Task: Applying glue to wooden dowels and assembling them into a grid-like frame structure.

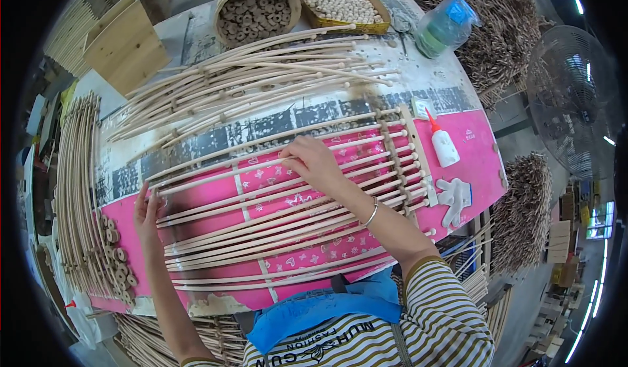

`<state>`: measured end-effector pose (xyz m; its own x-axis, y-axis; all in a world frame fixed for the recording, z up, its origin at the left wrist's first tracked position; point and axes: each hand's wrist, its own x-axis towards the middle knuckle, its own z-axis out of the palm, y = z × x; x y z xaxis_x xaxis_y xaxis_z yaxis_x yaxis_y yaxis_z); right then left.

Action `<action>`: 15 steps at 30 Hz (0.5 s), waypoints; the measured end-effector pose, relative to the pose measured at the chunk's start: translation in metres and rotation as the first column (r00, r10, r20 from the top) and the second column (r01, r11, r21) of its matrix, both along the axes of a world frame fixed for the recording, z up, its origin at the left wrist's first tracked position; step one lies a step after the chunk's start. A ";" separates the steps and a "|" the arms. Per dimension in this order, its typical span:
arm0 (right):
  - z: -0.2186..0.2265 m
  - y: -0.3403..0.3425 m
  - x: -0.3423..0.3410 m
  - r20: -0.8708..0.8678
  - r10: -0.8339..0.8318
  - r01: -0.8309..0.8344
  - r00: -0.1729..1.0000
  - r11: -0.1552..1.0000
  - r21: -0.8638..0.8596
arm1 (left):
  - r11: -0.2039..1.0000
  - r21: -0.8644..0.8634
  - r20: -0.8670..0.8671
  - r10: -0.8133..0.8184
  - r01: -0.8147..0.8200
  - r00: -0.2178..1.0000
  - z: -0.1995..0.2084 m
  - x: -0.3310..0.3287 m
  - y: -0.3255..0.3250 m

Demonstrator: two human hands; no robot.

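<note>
The head view shows us leaning over a worktable point(458, 99) whose near half is covered in a pink patterned sheet point(481, 151), with a grid of long pale rattan rods point(275, 216) fanned across it in front of us. Our right hand point(313, 161) rests on the upper rods of this grid, fingers curled down and pinching one rod between fingertips and thumb. Our left hand point(147, 213) lies at the left ends of the rods, fingers extended and fairly flat, pressing against the rod tips rather than gripping them. At the right end, the rods pass through upright crosspieces point(392, 157) that hold them in a row. Just beyond these, a small white glue bottle point(443, 146) with a red nozzle lies on the pink sheet, and a pair of white gloves point(454, 197) lies near it. A second bundle of joined rods point(261, 79) sits farther back on the table, and behind it two baskets hold wooden rings point(256, 12) and pale wooden beads point(340, 2). A row of wooden rings point(116, 252) lies by our left forearm.
</note>
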<state>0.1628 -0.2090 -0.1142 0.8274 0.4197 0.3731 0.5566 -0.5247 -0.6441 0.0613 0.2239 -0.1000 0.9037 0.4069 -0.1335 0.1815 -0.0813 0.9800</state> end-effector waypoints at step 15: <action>0.012 -0.002 -0.003 -0.064 0.044 -0.046 0.997 0.998 -0.044 | 0.364 0.915 -0.084 -0.243 0.172 0.966 0.026 -0.006 0.004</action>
<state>0.1598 -0.2110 -0.1025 0.8286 0.4725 0.3002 0.5393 -0.5298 -0.6546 0.0552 0.2280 -0.0739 0.9687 0.0483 0.2436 -0.0268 -0.9548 0.2959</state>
